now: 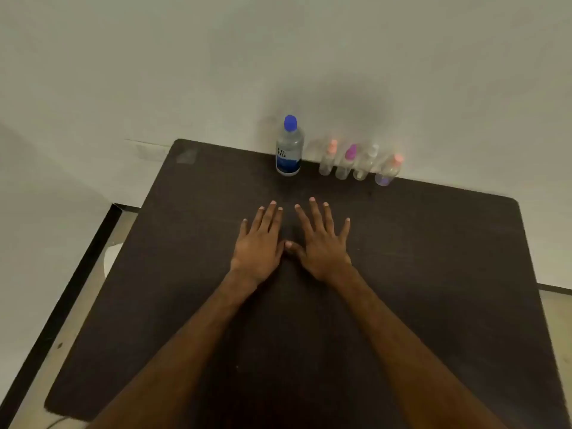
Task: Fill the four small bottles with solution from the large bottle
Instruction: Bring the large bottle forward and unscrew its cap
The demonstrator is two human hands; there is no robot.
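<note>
Large bottle [288, 150], blue-capped, upright at the far edge of the dark table [433, 274], against the wall. Seems to hold liquid, so probably weighty, with smooth plastic that gives a little; best gripped round the mid-body. Just right of it, four small bottles [346, 165] in a row, capped — likely light and tippy, needing a steadying hold low down. Nearer, left hand [258, 249] and right hand [323, 249] flat on the table, fingers spread, holding nothing.

Table [433, 274] dark, matt; large bottle [289, 150] clear glossy plastic.
</note>
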